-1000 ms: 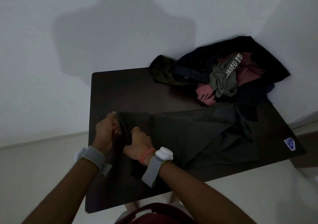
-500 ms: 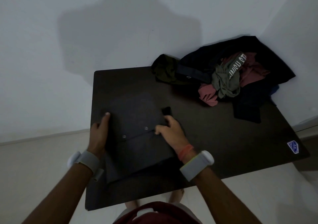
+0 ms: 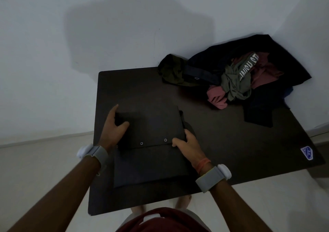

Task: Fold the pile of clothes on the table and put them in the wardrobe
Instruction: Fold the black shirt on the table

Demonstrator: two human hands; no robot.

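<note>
Lengthwise, the folded dark shirt [image 3: 151, 126] points toward the wall [image 3: 124, 27].

light: dim, grey-blue | shadow [image 3: 138, 41]: broad, soft-edged, cast on the wall [image 3: 44, 71] above the table [image 3: 231, 142], so the light comes from behind the camera | contrast: dark shirt [image 3: 151, 125] nearly merges with the table | edges: wide-angle bowing | focus: soft, grainy
</note>
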